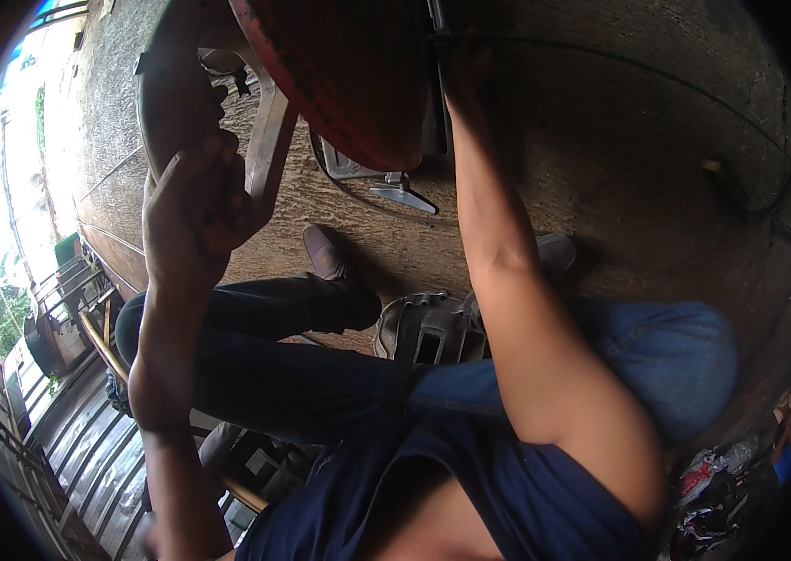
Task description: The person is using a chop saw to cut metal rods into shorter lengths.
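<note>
The left hand [194, 201] closes round a metal frame bar [269, 140], seemingly steadying it; the right hand [466, 65] reaches behind the red panel [349, 75], grip unclear.

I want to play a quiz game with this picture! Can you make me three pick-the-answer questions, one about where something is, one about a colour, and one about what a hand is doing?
1. Where is the grey metal casing?
A. On the ground between the person's legs
B. On top of the red part
C. In the left hand

2. What colour is the big curved panel overhead?
A. Green
B. Red
C. White

3. What is the left hand doing?
A. Lying flat on the knee
B. Waving in the air
C. Closed around a brown metal bar

Answers:
1. A, it sits on the ground between the jeans-clad legs.
2. B, its underside is rusty red.
3. C, its fingers wrap the bar; the right hand reaches up by the red panel.
</note>
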Demonstrator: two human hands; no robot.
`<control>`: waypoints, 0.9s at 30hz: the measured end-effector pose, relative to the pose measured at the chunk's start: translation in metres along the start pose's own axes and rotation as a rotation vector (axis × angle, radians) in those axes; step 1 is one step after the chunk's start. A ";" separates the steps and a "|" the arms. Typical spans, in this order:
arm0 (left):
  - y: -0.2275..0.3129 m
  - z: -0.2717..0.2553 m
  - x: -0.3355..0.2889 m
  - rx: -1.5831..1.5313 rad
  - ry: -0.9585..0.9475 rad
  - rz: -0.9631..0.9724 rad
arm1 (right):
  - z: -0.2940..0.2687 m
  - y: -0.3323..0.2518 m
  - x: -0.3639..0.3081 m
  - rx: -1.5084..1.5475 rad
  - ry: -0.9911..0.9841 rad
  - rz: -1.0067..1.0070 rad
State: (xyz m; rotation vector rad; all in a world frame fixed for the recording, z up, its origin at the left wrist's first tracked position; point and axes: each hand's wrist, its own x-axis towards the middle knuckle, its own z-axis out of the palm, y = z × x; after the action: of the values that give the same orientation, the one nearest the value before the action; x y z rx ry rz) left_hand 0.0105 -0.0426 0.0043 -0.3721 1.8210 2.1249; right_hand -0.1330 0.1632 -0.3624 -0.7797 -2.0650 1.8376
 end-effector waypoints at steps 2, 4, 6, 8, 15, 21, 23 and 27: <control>-0.001 -0.003 -0.001 0.070 0.028 0.004 | -0.001 -0.001 0.000 0.063 -0.010 0.002; -0.002 -0.005 -0.001 0.094 0.040 0.003 | -0.002 -0.003 0.000 -0.010 -0.011 0.028; -0.002 -0.005 0.000 0.117 0.032 0.012 | -0.002 -0.005 0.000 -0.052 -0.003 0.038; -0.002 -0.002 0.000 0.100 0.088 -0.002 | -0.003 -0.008 0.000 -0.069 0.024 0.024; 0.006 0.012 0.003 0.046 0.121 -0.085 | -0.005 -0.009 -0.001 -0.016 -0.024 0.061; 0.006 0.021 0.003 0.032 0.195 -0.076 | 0.000 -0.004 -0.001 0.076 0.025 -0.045; 0.005 0.024 0.002 0.070 0.237 -0.074 | -0.001 -0.008 -0.003 0.140 0.055 -0.068; 0.007 0.031 0.003 0.137 0.300 -0.132 | -0.008 -0.022 -0.006 0.129 -0.026 0.038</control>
State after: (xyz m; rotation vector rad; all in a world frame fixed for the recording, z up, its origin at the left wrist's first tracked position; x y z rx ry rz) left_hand 0.0052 -0.0127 0.0144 -0.7894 2.0252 1.9254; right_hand -0.1280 0.1653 -0.3387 -0.7696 -1.9373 1.9885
